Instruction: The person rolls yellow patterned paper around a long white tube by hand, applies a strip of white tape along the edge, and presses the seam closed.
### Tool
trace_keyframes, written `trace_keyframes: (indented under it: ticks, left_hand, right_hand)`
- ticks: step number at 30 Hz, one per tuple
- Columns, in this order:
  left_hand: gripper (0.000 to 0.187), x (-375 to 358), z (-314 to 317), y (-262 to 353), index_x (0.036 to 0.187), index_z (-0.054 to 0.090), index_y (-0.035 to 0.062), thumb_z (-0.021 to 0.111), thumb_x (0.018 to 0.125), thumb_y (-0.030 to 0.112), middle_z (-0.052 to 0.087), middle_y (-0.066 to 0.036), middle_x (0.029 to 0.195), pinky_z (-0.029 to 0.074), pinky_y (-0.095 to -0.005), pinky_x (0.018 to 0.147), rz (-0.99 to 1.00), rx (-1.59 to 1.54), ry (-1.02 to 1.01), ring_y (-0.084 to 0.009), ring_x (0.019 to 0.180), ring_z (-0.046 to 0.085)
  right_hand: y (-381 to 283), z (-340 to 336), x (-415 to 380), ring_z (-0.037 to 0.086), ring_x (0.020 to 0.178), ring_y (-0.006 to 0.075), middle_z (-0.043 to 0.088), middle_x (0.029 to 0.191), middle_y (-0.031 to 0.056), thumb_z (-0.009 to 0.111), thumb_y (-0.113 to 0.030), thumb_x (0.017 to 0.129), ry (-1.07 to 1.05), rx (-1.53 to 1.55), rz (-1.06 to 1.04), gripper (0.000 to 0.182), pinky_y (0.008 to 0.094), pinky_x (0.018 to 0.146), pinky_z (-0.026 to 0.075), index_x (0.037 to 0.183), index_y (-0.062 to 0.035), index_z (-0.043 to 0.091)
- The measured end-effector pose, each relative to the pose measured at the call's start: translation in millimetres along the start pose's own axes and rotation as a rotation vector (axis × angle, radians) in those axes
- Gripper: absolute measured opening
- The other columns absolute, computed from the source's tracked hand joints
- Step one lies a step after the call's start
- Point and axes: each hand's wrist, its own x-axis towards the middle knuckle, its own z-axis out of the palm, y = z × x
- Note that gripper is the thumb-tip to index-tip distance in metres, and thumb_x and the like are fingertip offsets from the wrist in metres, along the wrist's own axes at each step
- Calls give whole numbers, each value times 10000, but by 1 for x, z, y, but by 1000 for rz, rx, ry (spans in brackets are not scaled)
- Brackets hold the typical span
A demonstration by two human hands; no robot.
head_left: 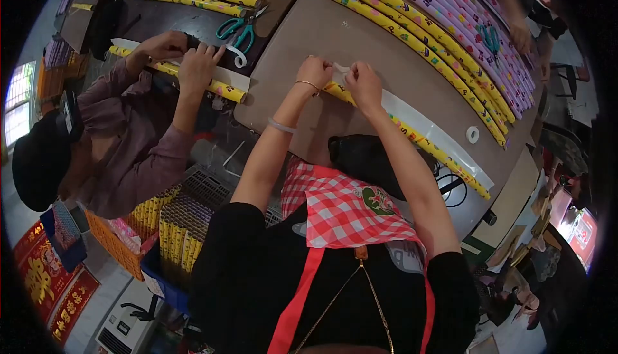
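Note:
In front of me on the brown table lies a partly rolled sheet of yellow patterned wrapping paper (pixel 421 141), its white underside showing as a long flap on the far side. My left hand (pixel 315 74) is pinched closed above the roll's left end. Beside it, my right hand (pixel 364 87) is also closed, with thumb and fingers together. Between both sets of fingertips stretches a small pale strip (pixel 341 69) that looks like tape. A white tape roll (pixel 473 135) rests on the table beyond the paper's right end.
Finished yellow tubes (pixel 418 38) and purple tubes (pixel 444 12) lie across the far table. At left, a co-worker's hands (pixel 196 67) hold another yellow roll near teal scissors (pixel 237 32). A black bag (pixel 360 154) sits at the near edge. Another person's hand (pixel 520 35) shows far right.

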Motion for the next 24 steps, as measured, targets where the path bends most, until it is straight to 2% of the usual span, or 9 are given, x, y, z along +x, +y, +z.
trace_keyframes:
  ticks: [8, 10, 12, 13, 15, 16, 18, 22, 24]
  left_hand:
    - [207, -1, 2, -1, 815, 660, 76, 526, 701, 185, 618, -166, 794, 476, -394, 704, 43, 19, 42, -329, 755, 592]
    - [203, -1, 2, -1, 818, 655, 71, 530, 703, 183, 618, -163, 790, 474, -391, 698, 24, -55, 36, -326, 753, 592]
    - [201, -5, 0, 1, 825, 645, 46, 543, 714, 180, 618, -164, 790, 472, -375, 695, 43, -42, 55, -311, 753, 596]
    - [205, -7, 0, 2, 832, 636, 21, 556, 726, 177, 618, -165, 791, 469, -360, 692, 54, -30, 75, -297, 752, 600]
    - [210, -5, 2, -3, 839, 634, 19, 558, 726, 179, 618, -166, 795, 469, -356, 691, 55, -51, 77, -295, 754, 600]
    - [214, -5, 3, -5, 847, 632, 18, 559, 727, 181, 617, -166, 800, 470, -352, 691, 49, -71, 77, -293, 755, 600]
    - [223, -6, 3, -2, 858, 631, 18, 561, 728, 184, 617, -166, 806, 469, -352, 693, 64, -70, 88, -292, 757, 600]
    - [248, -4, 3, -5, 891, 633, 23, 561, 731, 199, 619, -170, 829, 467, -357, 707, 78, -66, 77, -290, 779, 601]
    - [258, -7, 1, 0, 890, 636, 27, 559, 732, 214, 619, -172, 829, 466, -359, 712, 42, -56, 78, -294, 783, 602]
  right_hand:
    - [37, -65, -33, 567, 699, 301, 584, 720, 121, 539, -193, 761, -56, 57, 270, 142, 384, 604, 440, 811, -60, 543]
    - [43, -96, -46, 570, 693, 297, 584, 717, 118, 535, -197, 764, -152, 215, 556, 149, 384, 603, 440, 811, -55, 545]
    - [78, -112, -68, 570, 722, 291, 581, 734, 114, 527, -205, 777, -68, -69, 376, 167, 380, 620, 444, 820, -45, 548]
    - [89, -121, -75, 570, 722, 291, 581, 734, 114, 527, -205, 777, -63, -70, 376, 167, 380, 620, 444, 820, -45, 548]
    - [104, -134, -82, 564, 753, 283, 575, 785, 113, 522, -211, 791, -110, -621, 417, 181, 379, 639, 440, 851, -45, 558]
    - [97, -137, -77, 564, 753, 283, 575, 785, 113, 522, -211, 791, -106, -622, 415, 181, 379, 639, 440, 851, -45, 558]
    - [66, -141, -53, 558, 780, 276, 568, 836, 104, 524, -213, 801, 236, -351, 117, 171, 380, 654, 433, 850, -58, 578]
    - [-5, -104, 12, 550, 785, 298, 567, 881, 102, 531, -222, 808, -53, 243, -19, 182, 359, 667, 437, 875, -78, 619]
    - [-11, -66, 48, 561, 741, 307, 588, 845, 125, 542, -230, 796, -236, 219, -207, 203, 358, 658, 444, 874, -68, 635]
